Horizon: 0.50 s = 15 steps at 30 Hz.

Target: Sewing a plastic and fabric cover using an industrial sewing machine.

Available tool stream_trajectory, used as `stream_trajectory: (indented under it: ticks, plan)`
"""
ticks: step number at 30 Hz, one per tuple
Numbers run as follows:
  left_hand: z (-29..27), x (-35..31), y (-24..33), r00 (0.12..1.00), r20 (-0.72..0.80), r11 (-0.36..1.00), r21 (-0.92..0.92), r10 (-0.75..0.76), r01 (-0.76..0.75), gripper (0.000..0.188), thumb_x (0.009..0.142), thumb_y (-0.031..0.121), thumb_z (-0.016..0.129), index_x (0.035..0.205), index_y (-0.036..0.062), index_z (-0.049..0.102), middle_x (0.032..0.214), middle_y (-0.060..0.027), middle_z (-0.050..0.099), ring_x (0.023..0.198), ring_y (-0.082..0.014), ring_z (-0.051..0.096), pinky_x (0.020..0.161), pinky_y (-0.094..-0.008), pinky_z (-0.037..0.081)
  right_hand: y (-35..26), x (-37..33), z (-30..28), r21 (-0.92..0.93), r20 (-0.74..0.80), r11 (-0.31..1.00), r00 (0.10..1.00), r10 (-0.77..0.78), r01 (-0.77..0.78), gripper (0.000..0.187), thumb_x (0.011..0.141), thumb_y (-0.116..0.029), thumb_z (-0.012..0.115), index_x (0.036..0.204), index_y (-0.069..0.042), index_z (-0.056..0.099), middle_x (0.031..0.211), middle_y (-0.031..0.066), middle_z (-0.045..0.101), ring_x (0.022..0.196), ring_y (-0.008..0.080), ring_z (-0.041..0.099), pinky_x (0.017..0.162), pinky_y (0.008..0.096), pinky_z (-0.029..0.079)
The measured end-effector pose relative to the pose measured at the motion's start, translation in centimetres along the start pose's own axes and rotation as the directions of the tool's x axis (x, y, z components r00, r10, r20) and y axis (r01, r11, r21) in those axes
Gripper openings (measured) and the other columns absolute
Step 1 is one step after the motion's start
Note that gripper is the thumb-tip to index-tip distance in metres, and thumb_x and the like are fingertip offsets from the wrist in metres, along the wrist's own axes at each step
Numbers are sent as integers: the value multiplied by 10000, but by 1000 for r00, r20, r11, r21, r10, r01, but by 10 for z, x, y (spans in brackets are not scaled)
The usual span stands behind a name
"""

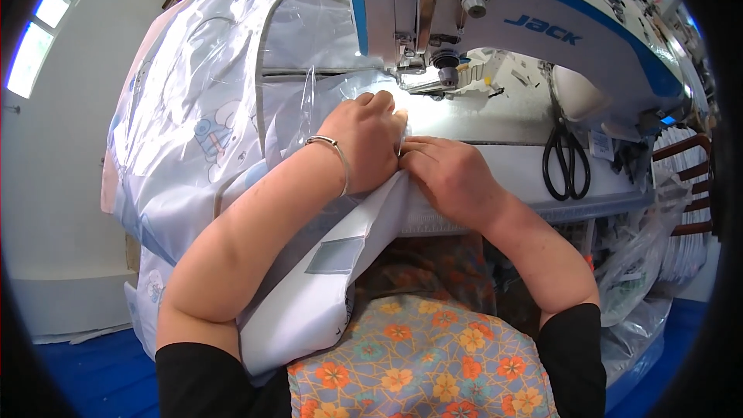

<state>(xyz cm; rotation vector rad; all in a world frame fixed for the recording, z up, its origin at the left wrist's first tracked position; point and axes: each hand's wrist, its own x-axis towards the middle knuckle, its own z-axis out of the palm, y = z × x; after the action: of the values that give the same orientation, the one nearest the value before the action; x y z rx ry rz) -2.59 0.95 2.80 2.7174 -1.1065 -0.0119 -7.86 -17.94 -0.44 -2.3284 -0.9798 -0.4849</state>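
My left hand, with a thin bracelet at the wrist, is curled over a pale fabric piece just in front of the sewing machine's presser foot. Close beside it, my right hand pinches the edge of the same fabric, fingertips meeting near the left hand. From there a white fabric strip with a small grey rectangular patch hangs toward my lap. To the left spreads a large, pale blue printed cover with clear plastic sheeting and grey binding. The fingertips' exact hold is partly hidden.
The sewing machine arches over the work at the right. Black-handled scissors lie on the table's right side. Thread scraps and small clips are scattered behind the needle. A clear plastic bag hangs at the right, near a wooden chair.
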Motion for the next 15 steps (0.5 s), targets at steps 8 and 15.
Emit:
stream_trajectory:
  ticks: [8, 15]
  plan:
    - [1, 16, -12, 1000, -1, 1000, -12, -8, 8, 353, 778, 137, 606, 1102, 13, 668, 1093, -162, 613, 1076, -332, 589, 930, -417, 491, 18, 10, -2, 39, 60, 997, 997, 58, -60, 192, 781, 13, 665, 970, -25, 664, 1025, 159, 707, 983, 333, 687, 846, 399, 567]
    - [-24, 34, -37, 996, 29, 987, 135, -90, 85, 229, 839, 203, 602, 957, 58, 735, 1081, -147, 668, 1143, -297, 586, 953, -392, 489, 24, 17, 11, 7, -7, 999, 999, 37, -37, 218, 773, 50, 655, 969, -44, 660, 1048, 150, 707, 1015, 332, 683, 859, 409, 565]
